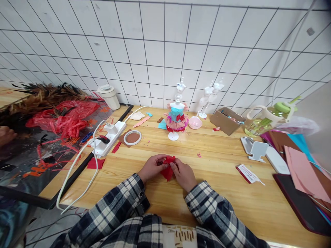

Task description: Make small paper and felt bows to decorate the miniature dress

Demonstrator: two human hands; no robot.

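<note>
A small piece of red crepe paper (168,173) is pinched between my two hands above the front middle of the table. My left hand (152,168) grips its upper left part with thumb and fingers. On the other side, my right hand (184,175) has its thumb and fingers closed on the right edge. The paper looks gathered at the top and hangs loose below. Behind it stands a small white dress form (173,136) wearing a blue, pink and red paper dress (177,116) with a red bow (180,118).
Left are a white power strip (110,138), a tape roll (132,137) and red scraps (95,163). Behind stand a pink bowl (194,122) and a cardboard box (225,121). Right are a bottle (269,119), phone stand (258,151) and pink paper (305,172). Another person's hand (6,135) shows far left.
</note>
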